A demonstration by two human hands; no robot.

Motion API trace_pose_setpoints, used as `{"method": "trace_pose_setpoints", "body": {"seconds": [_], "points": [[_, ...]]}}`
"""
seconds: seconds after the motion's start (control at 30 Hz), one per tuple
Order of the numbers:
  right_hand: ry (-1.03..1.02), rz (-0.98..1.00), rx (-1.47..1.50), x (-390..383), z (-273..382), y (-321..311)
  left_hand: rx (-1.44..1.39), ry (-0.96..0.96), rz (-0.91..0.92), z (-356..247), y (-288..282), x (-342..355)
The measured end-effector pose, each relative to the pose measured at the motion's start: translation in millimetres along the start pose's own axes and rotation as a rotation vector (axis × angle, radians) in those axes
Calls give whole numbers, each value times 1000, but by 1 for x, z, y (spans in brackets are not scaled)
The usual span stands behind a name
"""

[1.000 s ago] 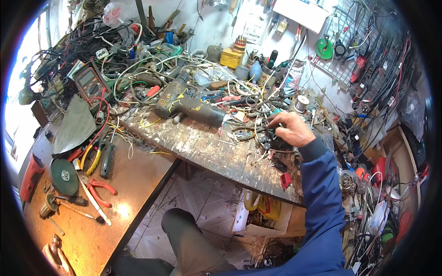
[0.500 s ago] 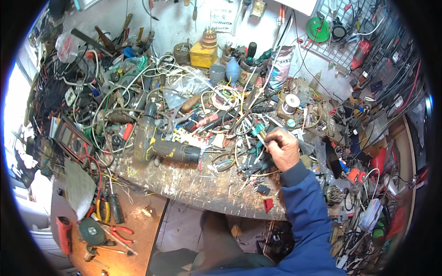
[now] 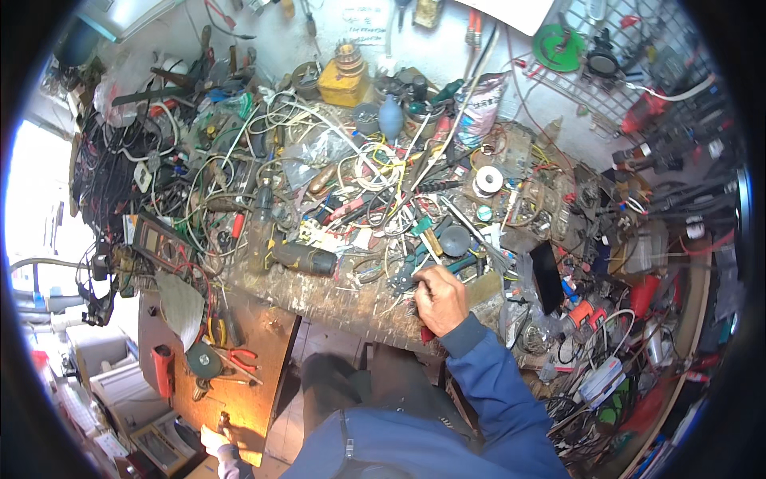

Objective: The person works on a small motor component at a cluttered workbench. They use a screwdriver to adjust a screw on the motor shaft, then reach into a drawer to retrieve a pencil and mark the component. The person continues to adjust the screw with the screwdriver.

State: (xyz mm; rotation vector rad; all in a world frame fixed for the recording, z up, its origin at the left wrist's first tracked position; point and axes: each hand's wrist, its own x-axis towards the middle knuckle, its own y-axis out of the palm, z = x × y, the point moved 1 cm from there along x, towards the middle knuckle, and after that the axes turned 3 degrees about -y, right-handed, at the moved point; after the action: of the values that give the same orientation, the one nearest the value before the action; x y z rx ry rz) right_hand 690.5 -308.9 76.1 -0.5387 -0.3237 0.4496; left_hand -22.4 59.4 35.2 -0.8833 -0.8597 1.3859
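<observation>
My right hand (image 3: 441,300) is at the bench's front edge, its fingers curled down beside a small black block (image 3: 413,308); what they pinch, if anything, is hidden. A bit of red (image 3: 428,334) shows under its palm. Beyond the fingertips lies a green-headed tool (image 3: 432,242) with a yellowish handle, apart from the hand. My left hand (image 3: 213,441) is low at the left, over the orange-brown side table (image 3: 275,351). Its fingers close in at a small dark object (image 3: 224,421), whose kind I cannot make out.
Cables and tools crowd the bench, with a cordless drill (image 3: 299,258), a multimeter (image 3: 155,242), a solder spool (image 3: 487,181) and a dark phone-like slab (image 3: 546,277). Red-handled pliers (image 3: 242,359) and a dark green disc (image 3: 204,362) lie on the side table.
My right hand has left the green-headed tool and come down toward the front edge. My left hand has come into view at the lower left. The whole view has shifted.
</observation>
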Motion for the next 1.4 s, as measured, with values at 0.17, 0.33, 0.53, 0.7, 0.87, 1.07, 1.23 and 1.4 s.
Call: {"method": "trace_pose_setpoints", "body": {"seconds": [0.17, 0.33, 0.53, 0.7, 0.87, 1.07, 1.23, 1.4], "points": [[52, -29, -341, 27, -5, 0, -594, 180, 15, -49, -38, -52], [47, 69, -526, 67, -10, 12, -530, 551, 84, -192, -159, -106], [140, 112, -660, 88, -21, 21, -771, 926, 42, -309, -212, -89], [195, 100, -569, 89, -22, 14, -954, 1044, 2, -376, -265, -78], [108, 209, -391, 79, -8, 11, -1110, 1118, 10, -414, -273, -83], [98, 326, -260, 65, 21, 46, -1193, 1215, 19, -451, -308, -100], [5, 410, -217, 58, 30, 58, -1233, 1175, -30, -489, -323, -93], [-8, 416, -176, 58, 22, 55, -1117, 1143, -54, -530, -323, -79]]}}
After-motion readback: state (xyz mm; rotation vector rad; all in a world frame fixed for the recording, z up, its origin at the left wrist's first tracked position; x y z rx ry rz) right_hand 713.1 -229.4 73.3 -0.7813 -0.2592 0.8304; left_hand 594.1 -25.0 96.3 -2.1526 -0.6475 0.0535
